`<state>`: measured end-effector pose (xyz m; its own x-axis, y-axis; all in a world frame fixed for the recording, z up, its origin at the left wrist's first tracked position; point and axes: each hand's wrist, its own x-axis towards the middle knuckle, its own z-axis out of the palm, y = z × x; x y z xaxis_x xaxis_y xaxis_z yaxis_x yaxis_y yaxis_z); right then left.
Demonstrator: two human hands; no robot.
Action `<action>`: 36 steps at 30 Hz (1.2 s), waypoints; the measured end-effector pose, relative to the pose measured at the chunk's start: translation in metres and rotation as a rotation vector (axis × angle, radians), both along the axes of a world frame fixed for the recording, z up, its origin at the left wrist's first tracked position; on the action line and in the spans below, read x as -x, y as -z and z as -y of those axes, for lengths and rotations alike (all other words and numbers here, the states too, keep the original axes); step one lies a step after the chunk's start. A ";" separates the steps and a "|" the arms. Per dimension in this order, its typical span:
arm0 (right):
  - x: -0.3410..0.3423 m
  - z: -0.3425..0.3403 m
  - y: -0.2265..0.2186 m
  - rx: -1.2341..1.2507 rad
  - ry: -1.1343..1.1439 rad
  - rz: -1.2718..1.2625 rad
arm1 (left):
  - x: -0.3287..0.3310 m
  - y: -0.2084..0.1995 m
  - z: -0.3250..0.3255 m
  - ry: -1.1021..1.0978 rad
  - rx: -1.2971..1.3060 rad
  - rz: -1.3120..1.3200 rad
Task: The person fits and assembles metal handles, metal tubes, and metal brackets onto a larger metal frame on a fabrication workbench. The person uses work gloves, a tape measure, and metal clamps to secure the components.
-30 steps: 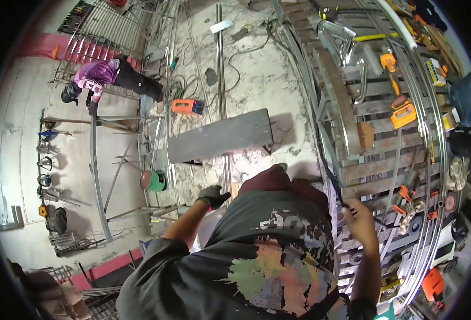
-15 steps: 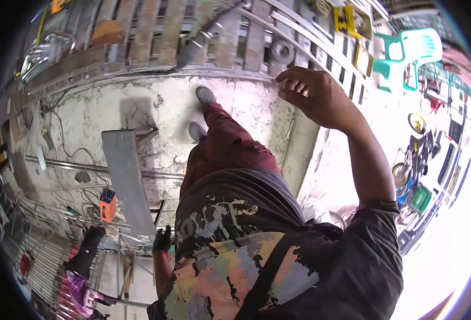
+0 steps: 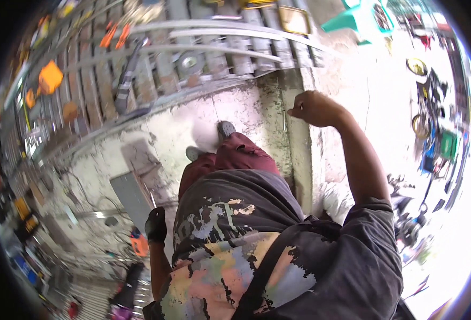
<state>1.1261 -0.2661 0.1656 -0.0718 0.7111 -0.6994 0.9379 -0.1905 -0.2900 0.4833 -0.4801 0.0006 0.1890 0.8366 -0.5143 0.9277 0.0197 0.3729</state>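
My left hand [image 3: 155, 225], in a black glove, hangs at my left side beside the near end of a long grey board [image 3: 131, 193]. The dark glove blends its fingers together, so their pose is unclear; nothing is seen hanging from it. My bare right hand [image 3: 317, 109] is raised in front of me on the right, over a concrete ledge [image 3: 299, 136]. Its fingers curl in toward the thumb, and no object shows in them. Both hands appear apart from the things around them.
A slatted rack [image 3: 166, 74] holding metal bars and an angle grinder-like tool [image 3: 129, 80] crosses ahead. Orange-handled tools [image 3: 115, 34] lie on it. A teal plastic chair [image 3: 361, 21] stands far right. An orange machine [image 3: 138, 242] and cables lie on the left floor. Motorbikes [image 3: 425, 106] stand at right.
My feet have stepped and the view has turned right and forward. My right hand's fingers have curled in more. My left hand has swung forward and up beside the board.
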 end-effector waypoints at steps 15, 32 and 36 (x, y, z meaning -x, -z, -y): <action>-0.026 0.351 0.078 0.190 1.027 -0.076 | -0.385 -0.016 -0.311 1.462 0.073 -0.069; 0.171 0.318 0.165 0.140 1.702 -0.257 | -0.613 0.071 -0.276 1.862 0.317 -0.674; 0.197 0.327 0.169 0.132 1.752 -0.152 | -0.637 0.078 -0.260 1.865 0.291 -0.658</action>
